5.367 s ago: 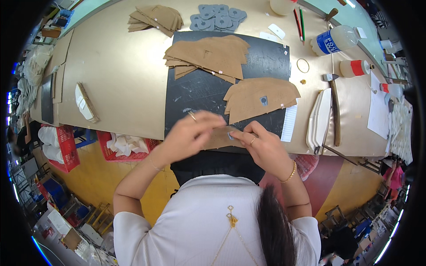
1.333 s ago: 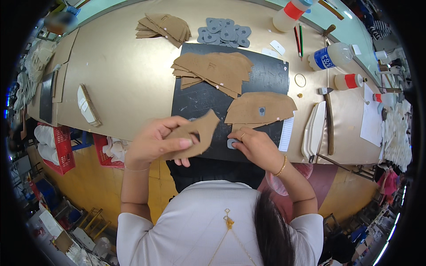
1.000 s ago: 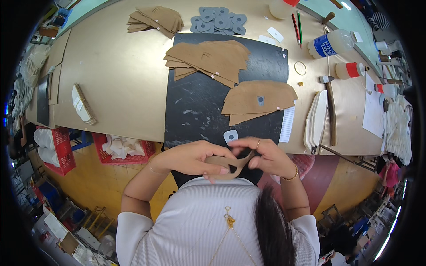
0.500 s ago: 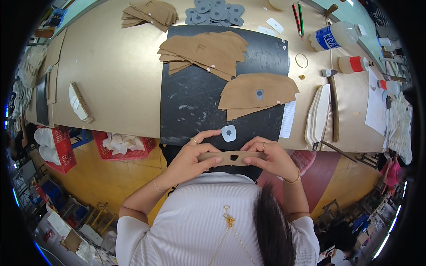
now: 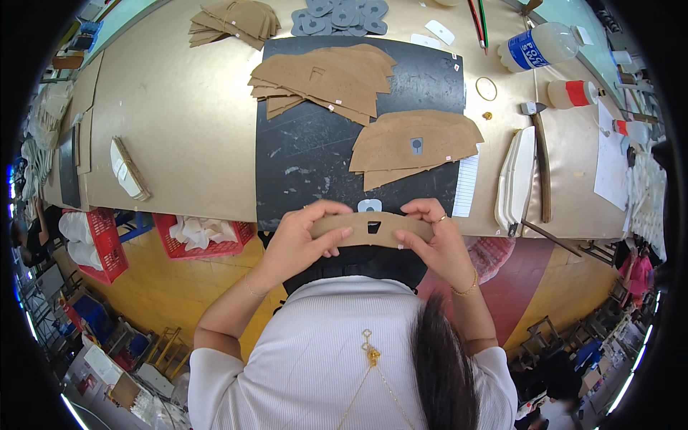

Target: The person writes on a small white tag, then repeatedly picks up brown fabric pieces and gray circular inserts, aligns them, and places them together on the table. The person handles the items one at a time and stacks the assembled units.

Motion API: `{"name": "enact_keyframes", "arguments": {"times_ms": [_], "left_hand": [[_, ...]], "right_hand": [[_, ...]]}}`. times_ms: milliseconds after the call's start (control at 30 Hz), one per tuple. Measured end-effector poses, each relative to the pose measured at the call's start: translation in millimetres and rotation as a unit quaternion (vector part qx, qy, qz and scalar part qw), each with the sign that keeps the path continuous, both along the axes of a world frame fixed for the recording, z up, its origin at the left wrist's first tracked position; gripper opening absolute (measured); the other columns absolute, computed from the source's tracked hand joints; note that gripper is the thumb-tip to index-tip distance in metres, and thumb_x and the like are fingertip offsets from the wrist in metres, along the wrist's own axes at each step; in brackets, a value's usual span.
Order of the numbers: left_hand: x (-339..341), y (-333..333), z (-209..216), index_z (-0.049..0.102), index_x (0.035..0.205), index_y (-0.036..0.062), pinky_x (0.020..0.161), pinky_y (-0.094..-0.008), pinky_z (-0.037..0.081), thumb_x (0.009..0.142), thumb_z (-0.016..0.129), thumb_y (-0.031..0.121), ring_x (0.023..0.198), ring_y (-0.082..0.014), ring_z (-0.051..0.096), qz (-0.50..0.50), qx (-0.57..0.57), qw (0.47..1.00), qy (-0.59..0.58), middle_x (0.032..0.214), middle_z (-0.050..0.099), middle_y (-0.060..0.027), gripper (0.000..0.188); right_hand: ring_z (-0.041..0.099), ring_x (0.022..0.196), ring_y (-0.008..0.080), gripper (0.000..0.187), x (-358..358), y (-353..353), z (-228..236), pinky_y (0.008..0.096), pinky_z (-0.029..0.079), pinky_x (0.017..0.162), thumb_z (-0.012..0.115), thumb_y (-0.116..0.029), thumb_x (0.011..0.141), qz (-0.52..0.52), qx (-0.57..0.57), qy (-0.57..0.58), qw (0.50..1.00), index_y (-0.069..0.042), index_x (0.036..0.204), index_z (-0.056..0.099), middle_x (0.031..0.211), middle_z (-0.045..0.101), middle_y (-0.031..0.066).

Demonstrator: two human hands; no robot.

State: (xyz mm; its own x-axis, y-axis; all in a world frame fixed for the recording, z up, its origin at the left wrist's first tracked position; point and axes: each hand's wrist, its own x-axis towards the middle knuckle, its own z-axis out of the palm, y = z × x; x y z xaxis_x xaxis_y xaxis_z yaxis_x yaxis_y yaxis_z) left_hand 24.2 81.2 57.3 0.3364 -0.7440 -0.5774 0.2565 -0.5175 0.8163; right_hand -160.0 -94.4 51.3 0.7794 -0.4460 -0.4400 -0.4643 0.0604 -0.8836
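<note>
Between my two hands, just off the near edge of the black mat (image 5: 301,154), is a brown cut piece (image 5: 349,231) with a small four-sided hole in its middle. My left hand (image 5: 301,236) grips its left end, thumb on the face toward me. My right hand (image 5: 437,240) pinches the right end the same way. Behind the piece, a white patch with a grey mark (image 5: 369,206) lies on the mat, partly hidden. Farther back rest two brown pieces (image 5: 394,136), the upper one with a grey patch (image 5: 416,146) showing in its middle.
A fanned brown stack (image 5: 344,75) lies on the mat's far part; another brown stack (image 5: 233,21) and grey patches (image 5: 337,18) are beyond. At right are a hammer (image 5: 541,161), white curved pieces (image 5: 514,183), a bottle (image 5: 541,46) and a red-banded container (image 5: 570,93). Red baskets (image 5: 204,247) stand at left.
Both hands have raised the brown piece forward, toward the mat, and tilted it so more of its face shows. It now covers part of the white patch.
</note>
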Motion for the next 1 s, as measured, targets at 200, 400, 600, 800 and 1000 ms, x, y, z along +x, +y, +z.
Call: {"name": "enact_keyframes", "arguments": {"times_ms": [200, 400, 600, 800, 1000], "left_hand": [[-3.7, -3.8, -7.4, 0.064, 0.109, 0.0005, 0.055, -0.0224, 0.053, 0.094, 0.071, 0.008, 0.065, -0.0076, 0.064, 0.019, -0.018, 0.998, -0.054, 0.090, 0.068, -0.0066, 0.018], [-5.9, -3.3, -13.0, 0.069, 0.103, -0.0012, 0.055, -0.0233, 0.052, 0.094, 0.071, 0.008, 0.064, -0.0084, 0.064, 0.009, -0.012, 0.995, -0.100, 0.093, 0.069, -0.0069, 0.013], [-7.7, -0.9, -20.8, 0.071, 0.105, -0.0004, 0.057, -0.0233, 0.052, 0.093, 0.072, 0.009, 0.066, -0.0091, 0.064, -0.011, -0.026, 0.985, -0.168, 0.094, 0.070, -0.0076, 0.015], [-7.2, -0.5, -20.0, 0.071, 0.106, -0.0002, 0.057, -0.0236, 0.054, 0.093, 0.073, 0.010, 0.067, -0.0097, 0.065, -0.019, -0.017, 0.985, -0.169, 0.096, 0.071, -0.0086, 0.016], [-7.6, -2.6, -17.5, 0.071, 0.105, 0.0001, 0.058, -0.0238, 0.054, 0.092, 0.073, 0.010, 0.069, -0.0099, 0.066, -0.018, -0.002, 0.987, -0.160, 0.099, 0.072, -0.0082, 0.017]], "right_hand": [[0.066, 0.080, 0.0266, 0.014, 15.3, -9.6, 3.1, 0.0332, 0.052, 0.072, 0.075, -0.006, 0.086, 0.088, -0.184, -0.038, 0.978, -0.001, 0.097, 0.066, 0.089, 0.065, 0.0100], [0.066, 0.080, 0.0277, 0.013, 22.0, -15.0, 0.3, 0.0352, 0.053, 0.070, 0.074, -0.005, 0.085, 0.109, -0.210, -0.039, 0.971, -0.003, 0.097, 0.068, 0.090, 0.066, 0.0098], [0.065, 0.076, 0.0268, 0.015, 23.4, -16.5, -0.1, 0.0344, 0.053, 0.068, 0.075, -0.005, 0.086, 0.112, -0.206, -0.035, 0.972, -0.003, 0.100, 0.071, 0.089, 0.065, 0.0097], [0.065, 0.074, 0.0259, 0.015, 23.8, -16.5, -0.5, 0.0338, 0.052, 0.067, 0.074, -0.006, 0.086, 0.112, -0.200, -0.031, 0.973, -0.003, 0.101, 0.071, 0.088, 0.064, 0.0095], [0.065, 0.075, 0.0258, 0.015, 24.2, -16.5, -1.1, 0.0335, 0.052, 0.067, 0.074, -0.006, 0.086, 0.115, -0.204, -0.028, 0.972, -0.003, 0.101, 0.071, 0.089, 0.064, 0.0096]]}}
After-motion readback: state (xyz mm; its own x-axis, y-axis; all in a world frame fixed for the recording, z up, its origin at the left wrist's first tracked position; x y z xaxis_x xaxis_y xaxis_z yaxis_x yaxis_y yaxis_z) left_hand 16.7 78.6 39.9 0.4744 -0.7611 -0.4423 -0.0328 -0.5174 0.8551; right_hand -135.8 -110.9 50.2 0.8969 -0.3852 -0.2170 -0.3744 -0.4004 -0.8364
